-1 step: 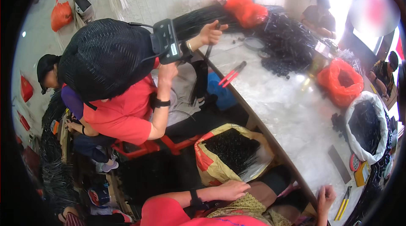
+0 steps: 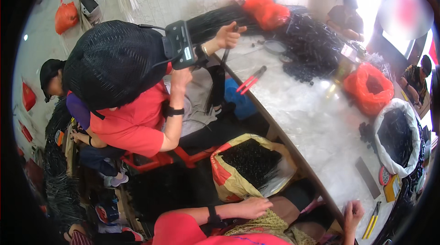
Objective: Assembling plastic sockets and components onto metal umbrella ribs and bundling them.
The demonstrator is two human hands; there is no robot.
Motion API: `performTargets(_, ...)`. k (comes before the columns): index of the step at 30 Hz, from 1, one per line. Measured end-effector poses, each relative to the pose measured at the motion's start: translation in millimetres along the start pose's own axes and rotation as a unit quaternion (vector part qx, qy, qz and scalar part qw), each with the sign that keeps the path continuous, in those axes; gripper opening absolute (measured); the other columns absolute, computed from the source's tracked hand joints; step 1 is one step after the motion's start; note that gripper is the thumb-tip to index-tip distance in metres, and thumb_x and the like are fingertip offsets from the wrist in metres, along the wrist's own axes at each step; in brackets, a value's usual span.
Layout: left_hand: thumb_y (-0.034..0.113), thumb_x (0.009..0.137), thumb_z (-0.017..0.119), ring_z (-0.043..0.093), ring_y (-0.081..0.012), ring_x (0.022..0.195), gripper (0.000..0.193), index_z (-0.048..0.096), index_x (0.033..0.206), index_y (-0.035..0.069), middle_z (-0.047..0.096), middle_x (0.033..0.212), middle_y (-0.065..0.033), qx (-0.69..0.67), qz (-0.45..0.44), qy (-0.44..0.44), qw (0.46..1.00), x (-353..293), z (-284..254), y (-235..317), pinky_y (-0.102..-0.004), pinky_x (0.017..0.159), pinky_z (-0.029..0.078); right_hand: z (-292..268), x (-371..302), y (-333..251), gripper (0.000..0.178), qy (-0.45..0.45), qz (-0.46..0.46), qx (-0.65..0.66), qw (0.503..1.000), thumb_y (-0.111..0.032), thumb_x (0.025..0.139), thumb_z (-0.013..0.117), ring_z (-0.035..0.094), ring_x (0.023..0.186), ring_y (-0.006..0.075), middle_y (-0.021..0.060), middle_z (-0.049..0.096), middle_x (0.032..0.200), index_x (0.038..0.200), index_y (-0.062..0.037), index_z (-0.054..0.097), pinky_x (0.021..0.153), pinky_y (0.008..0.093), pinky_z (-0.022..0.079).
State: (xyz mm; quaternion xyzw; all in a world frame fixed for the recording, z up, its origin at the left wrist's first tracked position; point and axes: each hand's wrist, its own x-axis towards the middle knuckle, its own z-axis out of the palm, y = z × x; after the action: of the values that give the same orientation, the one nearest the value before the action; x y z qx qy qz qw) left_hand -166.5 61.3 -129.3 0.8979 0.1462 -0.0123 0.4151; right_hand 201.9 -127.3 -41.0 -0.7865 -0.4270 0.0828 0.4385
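Pliers (image 2: 372, 221), yellow-handled, could shift if I missteer the right hand (image 2: 353, 214), curled beside them; left hand's (image 2: 253, 207) grip I can't tell.

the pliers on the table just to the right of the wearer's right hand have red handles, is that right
Not quite: the pliers on the table just to the right of the wearer's right hand have yellow handles, as the head view shows.

On the pale table (image 2: 316, 121) lie two pairs of pliers — one red-handled pair (image 2: 244, 88), one yellow-handled pair (image 2: 370, 227) — and one grey strip (image 2: 368, 178). At the table are two red-orange bags (image 2: 362, 96) and one white sack (image 2: 410, 170); beside it, one yellow sack (image 2: 229, 191) and the wearer's two hands, one left hand (image 2: 254, 206), one right hand (image 2: 354, 213).
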Motion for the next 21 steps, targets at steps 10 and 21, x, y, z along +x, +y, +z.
performTargets(10, 0.013, 0.083, 0.058, 0.053, -0.0434, 0.113, 0.055, 0.046, 0.134, -0.004, 0.052, 0.119, -0.0270, -0.026, 0.039, -0.114, 0.992, 36.5, 46.4, -6.9, -0.0494, 0.095, 0.045, -0.4, 0.2, -3.6, 0.019, -0.005, 0.012, -0.002, 1.000, -0.012, 0.093, 0.061, 0.044, 0.055, 0.0081, 0.0009, 0.049, 0.062, 0.078, -0.0007, 0.057, 0.051, 0.0273, 0.035)
performTargets(21, 0.015, 0.082, 0.057, 0.060, -0.0426, 0.103, 0.049, 0.053, 0.128, -0.002, 0.061, 0.108, -0.0274, -0.084, 0.052, -0.068, 0.993, 40.8, 35.2, -10.7, -0.0489, 0.088, 0.048, 0.7, 0.2, 1.0, 0.021, 0.006, -0.026, -0.040, 0.999, -0.013, 0.094, 0.061, 0.044, 0.057, 0.0089, 0.0014, 0.049, 0.063, 0.079, -0.0003, 0.056, 0.053, 0.0272, 0.035)
